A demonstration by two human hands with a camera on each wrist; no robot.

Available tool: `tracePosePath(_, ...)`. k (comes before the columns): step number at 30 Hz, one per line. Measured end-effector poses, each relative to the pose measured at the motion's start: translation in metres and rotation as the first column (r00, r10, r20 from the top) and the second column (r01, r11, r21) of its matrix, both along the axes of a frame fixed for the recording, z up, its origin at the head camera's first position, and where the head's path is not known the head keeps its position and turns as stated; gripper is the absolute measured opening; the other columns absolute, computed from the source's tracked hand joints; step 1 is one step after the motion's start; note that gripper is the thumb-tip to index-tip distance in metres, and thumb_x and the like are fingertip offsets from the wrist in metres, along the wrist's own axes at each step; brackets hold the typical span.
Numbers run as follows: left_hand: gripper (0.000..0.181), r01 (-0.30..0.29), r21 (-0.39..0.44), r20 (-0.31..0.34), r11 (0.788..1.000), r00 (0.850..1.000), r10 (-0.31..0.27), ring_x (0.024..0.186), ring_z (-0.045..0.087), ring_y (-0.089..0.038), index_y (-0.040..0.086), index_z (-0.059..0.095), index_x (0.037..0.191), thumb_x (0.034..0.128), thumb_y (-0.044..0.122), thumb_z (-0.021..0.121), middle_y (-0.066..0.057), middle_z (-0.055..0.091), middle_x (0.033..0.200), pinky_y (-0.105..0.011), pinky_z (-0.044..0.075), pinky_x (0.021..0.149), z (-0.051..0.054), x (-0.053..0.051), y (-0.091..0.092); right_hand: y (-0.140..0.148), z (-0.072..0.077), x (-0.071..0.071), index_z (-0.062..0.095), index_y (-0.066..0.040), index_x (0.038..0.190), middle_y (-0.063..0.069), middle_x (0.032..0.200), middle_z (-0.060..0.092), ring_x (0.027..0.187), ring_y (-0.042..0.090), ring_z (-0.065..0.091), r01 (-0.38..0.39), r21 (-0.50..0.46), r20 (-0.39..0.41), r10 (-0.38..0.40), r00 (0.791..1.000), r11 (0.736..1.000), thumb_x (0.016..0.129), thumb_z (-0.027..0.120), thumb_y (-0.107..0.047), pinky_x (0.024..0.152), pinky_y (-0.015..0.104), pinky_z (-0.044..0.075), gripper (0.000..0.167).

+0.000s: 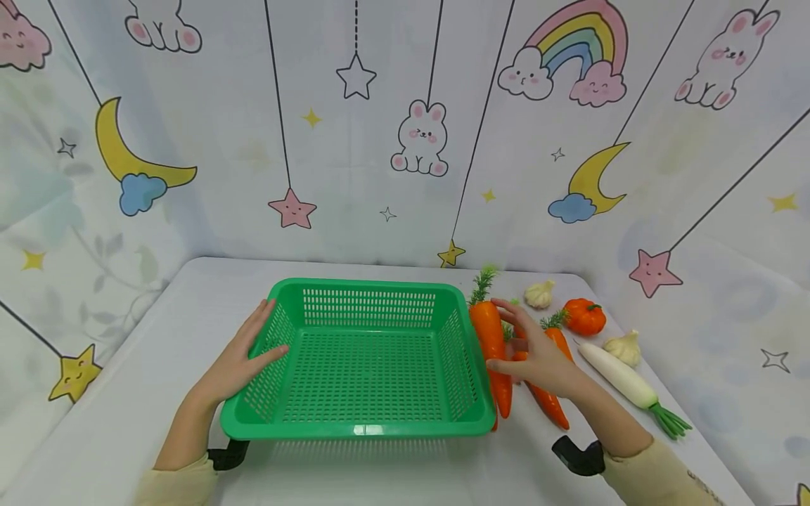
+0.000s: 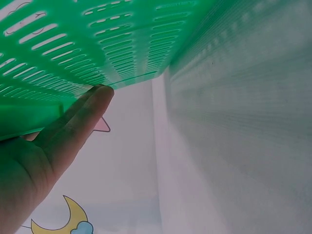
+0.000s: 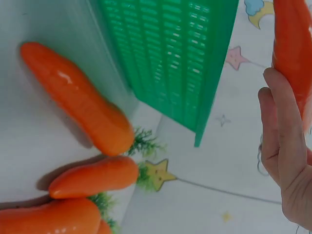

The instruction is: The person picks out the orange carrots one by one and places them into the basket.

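Observation:
A green plastic basket (image 1: 370,376) with slotted walls stands in the middle of the head view, nothing inside it. My left hand (image 1: 237,355) grips its left side, the thumb over the rim and the fingers along the outer wall. Those fingers (image 2: 80,122) lie against the slots in the left wrist view. My right hand (image 1: 538,351) holds an orange carrot (image 1: 489,330) with a green top, raised beside the basket's right rim. In the right wrist view this carrot (image 3: 292,46) is partly cut off. More carrots (image 3: 78,97) lie below on the table.
On the right of the white table (image 1: 190,316) lie a white radish (image 1: 616,372), an orange pumpkin-like vegetable (image 1: 583,317), and two garlic bulbs (image 1: 539,294). A patterned cloth (image 1: 354,154) hangs behind and at the sides.

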State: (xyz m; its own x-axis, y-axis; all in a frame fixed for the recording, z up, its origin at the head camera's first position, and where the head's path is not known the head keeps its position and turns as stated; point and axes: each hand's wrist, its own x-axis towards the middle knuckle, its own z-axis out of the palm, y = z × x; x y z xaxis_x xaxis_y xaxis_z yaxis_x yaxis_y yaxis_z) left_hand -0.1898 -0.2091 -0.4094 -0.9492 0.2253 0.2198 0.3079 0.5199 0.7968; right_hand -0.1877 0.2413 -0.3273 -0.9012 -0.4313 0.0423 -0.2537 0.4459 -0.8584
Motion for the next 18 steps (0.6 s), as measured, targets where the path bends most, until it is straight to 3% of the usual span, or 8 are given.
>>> tracePosePath(8,0.079,0.0,0.0,0.005,1.0,1.0,0.0,0.136,0.0,-0.039,0.021,0.008,0.149,0.0887,0.025,0.06,-0.01,-0.002,0.153,-0.073,0.012,0.091,0.0,-0.001,0.001,-0.024,0.008,-0.007,0.015,-0.021,0.144,0.017,0.147,0.016,0.075,0.025,0.052,-0.041,-0.031,0.055,0.042,0.998,0.999,0.082,0.068,-0.01,0.053,0.037,0.053,0.083)
tracePosePath(14,0.078,0.003,-0.002,0.006,1.0,1.0,-0.003,0.137,-0.002,-0.038,0.02,0.006,0.149,0.0903,0.028,0.057,-0.008,-0.003,0.153,-0.073,0.011,0.092,-0.001,-0.003,0.0,-0.048,0.011,-0.013,0.015,-0.021,0.144,0.017,0.148,0.014,0.068,0.022,0.051,-0.043,-0.05,0.11,0.048,0.993,0.998,0.081,0.07,-0.013,0.054,0.04,0.053,0.085)
tracePosePath(18,0.077,0.001,-0.004,0.006,1.0,1.0,-0.001,0.137,-0.002,-0.038,0.02,0.006,0.149,0.0907,0.029,0.057,-0.008,-0.004,0.153,-0.074,0.01,0.091,-0.003,-0.002,-0.001,-0.068,0.013,-0.019,0.015,-0.025,0.144,0.013,0.148,0.013,0.069,0.021,0.055,-0.022,-0.084,0.187,0.038,0.982,0.996,0.081,0.069,-0.011,0.057,0.042,0.053,0.084)
